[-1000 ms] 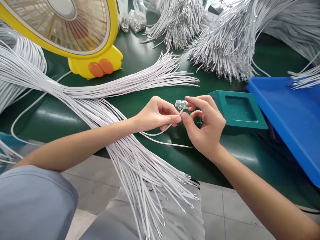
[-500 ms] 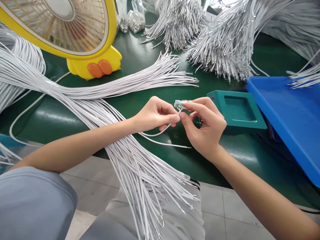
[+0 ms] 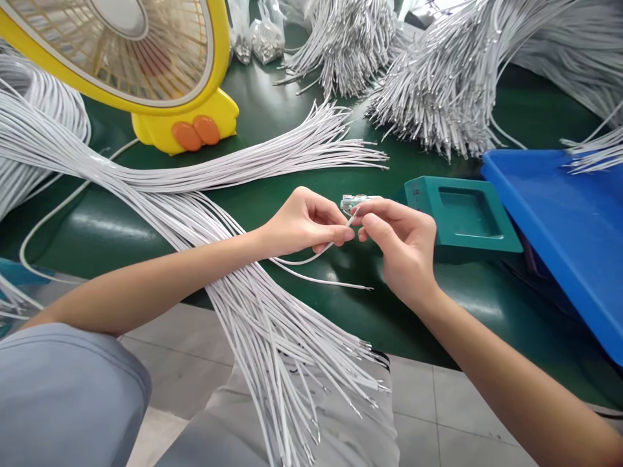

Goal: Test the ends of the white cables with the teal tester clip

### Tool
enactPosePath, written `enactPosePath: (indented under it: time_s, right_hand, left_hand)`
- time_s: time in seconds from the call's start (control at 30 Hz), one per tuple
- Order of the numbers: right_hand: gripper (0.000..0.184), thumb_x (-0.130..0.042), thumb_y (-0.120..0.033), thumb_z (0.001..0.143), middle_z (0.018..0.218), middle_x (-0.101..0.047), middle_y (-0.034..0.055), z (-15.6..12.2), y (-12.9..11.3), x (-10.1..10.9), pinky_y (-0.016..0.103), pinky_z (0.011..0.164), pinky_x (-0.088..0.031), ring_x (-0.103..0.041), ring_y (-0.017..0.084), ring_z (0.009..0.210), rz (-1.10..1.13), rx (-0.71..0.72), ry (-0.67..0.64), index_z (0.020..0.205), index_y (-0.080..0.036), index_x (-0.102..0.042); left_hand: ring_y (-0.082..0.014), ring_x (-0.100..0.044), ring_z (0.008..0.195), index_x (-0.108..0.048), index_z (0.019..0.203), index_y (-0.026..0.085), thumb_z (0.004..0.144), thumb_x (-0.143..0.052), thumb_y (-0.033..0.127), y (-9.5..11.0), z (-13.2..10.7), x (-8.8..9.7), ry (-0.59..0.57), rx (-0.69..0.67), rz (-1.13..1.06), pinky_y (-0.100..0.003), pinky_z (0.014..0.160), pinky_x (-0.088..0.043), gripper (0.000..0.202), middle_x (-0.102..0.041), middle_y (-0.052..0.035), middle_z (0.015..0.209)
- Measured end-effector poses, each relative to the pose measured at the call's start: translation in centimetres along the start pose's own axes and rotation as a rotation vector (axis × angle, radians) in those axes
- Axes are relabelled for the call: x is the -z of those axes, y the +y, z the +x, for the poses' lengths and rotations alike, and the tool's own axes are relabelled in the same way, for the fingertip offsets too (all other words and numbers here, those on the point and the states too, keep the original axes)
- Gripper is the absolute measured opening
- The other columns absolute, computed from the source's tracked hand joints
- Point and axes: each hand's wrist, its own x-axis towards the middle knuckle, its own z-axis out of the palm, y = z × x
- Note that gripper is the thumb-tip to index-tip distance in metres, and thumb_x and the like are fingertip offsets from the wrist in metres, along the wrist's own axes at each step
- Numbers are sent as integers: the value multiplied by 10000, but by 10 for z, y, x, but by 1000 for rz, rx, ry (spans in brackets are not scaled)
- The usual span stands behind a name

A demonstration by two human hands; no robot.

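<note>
Head view: my left hand (image 3: 304, 224) and right hand (image 3: 403, 250) meet over the near edge of the green worktop (image 3: 272, 110), fingertips almost touching. The right grip is closed, thumb and forefinger pinched on a small clear plastic connector (image 3: 351, 202). It is see-through with a faint green tint, and its left end shows past my fingertips. Its long axis lies roughly level, running left to right across the picture. How its right end sits is hidden under my fingers.

The left grip is narrow too, thumb against forefinger on a single thin white wire (image 3: 318, 251). From that pinch the wire slants up and to the right to the connector. Behind my hand it sags in a shallow curve just over the worktop. A second loose wire (image 3: 331, 283) lies flat below it, its bare tip pointing right.

A big fan of white wires (image 3: 195, 214) spills from the left across the worktop and over its edge onto my lap. Just right of my right hand sits a teal block with a square recess (image 3: 462, 217). It carries a small mark on its left corner, too small to read. A blue tray (image 3: 559, 227) overlaps the block's right side. A yellow fan (image 3: 146, 65) stands at the back left, and more wire bundles (image 3: 438, 84) are heaped at the back.
</note>
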Motion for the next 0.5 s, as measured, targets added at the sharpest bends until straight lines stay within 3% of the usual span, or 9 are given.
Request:
enactPosePath:
  time_s: [0.2,0.4,0.5]
  right_hand:
    - [50,-674,-245,767,761,-710,21,0,-3,-3,267,540,-540,-661,165,696,-48,15,60,743,-211,-702]
    - [77,-656,-209,760,671,-689,17,-3,-7,-7,251,490,-472,-597,136,589,-322,77,123,694,-186,-689]
    - [101,-658,-205,760,640,-662,11,-4,-7,-8,255,488,-466,-575,128,558,-287,43,135,662,-180,-657]
  left_hand:
    - [-69,-506,409,-685,625,75,617,-826,321,-1,1,0,46,-4,44,-182,388,-403,284,-631,-37,541]
    - [-85,-545,482,-676,590,87,608,-823,296,-5,1,-2,151,-45,213,-182,456,-421,256,-650,-35,551]
    - [-86,-546,503,-678,586,92,602,-830,299,-6,1,-3,189,-71,259,-183,471,-424,258,-659,-35,564]
